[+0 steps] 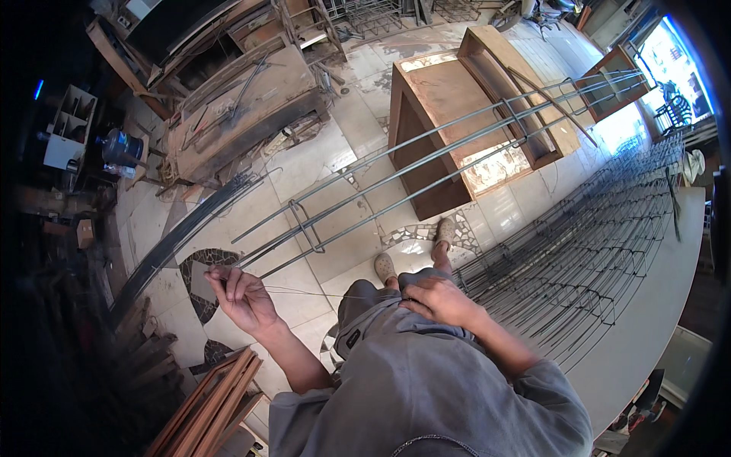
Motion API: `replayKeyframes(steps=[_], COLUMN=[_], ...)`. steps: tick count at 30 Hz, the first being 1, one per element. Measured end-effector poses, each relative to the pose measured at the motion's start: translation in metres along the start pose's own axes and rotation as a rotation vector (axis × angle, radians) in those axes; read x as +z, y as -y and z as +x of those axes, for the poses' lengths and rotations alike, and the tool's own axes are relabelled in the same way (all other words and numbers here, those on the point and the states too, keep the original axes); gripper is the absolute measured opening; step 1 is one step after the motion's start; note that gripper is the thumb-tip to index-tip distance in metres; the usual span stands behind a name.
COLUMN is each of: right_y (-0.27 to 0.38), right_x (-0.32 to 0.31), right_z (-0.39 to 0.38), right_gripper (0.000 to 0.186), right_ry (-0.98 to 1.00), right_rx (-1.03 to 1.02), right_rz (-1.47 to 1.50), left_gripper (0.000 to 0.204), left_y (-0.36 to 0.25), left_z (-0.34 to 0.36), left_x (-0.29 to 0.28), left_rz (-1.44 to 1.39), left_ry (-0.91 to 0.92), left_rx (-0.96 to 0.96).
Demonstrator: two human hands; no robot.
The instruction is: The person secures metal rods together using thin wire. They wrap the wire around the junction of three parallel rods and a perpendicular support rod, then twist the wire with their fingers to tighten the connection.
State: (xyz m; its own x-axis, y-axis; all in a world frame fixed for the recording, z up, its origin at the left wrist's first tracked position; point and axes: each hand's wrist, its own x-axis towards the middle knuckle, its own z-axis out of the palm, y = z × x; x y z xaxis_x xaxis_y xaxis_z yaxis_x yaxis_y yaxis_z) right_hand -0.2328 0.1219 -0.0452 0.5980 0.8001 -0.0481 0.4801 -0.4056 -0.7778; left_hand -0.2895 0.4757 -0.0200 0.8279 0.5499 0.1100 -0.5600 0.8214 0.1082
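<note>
My left hand (240, 297) pinches thin wire (303, 291) beside the near ends of long steel rods (381, 188). The wire runs across to my right hand (440, 301), whose fingers are closed on it at my lap. The rods stretch diagonally away over a wooden cabinet (426, 107) lying on the floor, with rectangular wire loops (297, 217) around them at intervals.
Stacked wire cages (563, 259) lie along a pale board (662, 289) at right. A bundle of rods (164, 240) is at left, near a dusty workbench (236, 114), a water jug (122, 151) and a white shelf unit (67, 126). Wooden frames (205, 400) lean at lower left.
</note>
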Motion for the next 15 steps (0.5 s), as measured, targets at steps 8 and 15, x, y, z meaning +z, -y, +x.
replayKeyframes(steps=[8, 15], right_y=[-0.022, -0.017], right_x=[0.017, 0.019], right_z=[-0.005, -0.003], right_gripper=[0.020, 0.032], right_ry=[0.246, 0.061], right_rx=[0.213, 0.238], right_rz=[0.625, 0.457], left_gripper=[0.019, 0.017], left_y=[0.000, -0.026], left_z=[0.010, 0.020], left_x=[0.013, 0.012], left_rz=[0.078, 0.105], left_ry=[0.055, -0.033], left_rx=[0.009, 0.027])
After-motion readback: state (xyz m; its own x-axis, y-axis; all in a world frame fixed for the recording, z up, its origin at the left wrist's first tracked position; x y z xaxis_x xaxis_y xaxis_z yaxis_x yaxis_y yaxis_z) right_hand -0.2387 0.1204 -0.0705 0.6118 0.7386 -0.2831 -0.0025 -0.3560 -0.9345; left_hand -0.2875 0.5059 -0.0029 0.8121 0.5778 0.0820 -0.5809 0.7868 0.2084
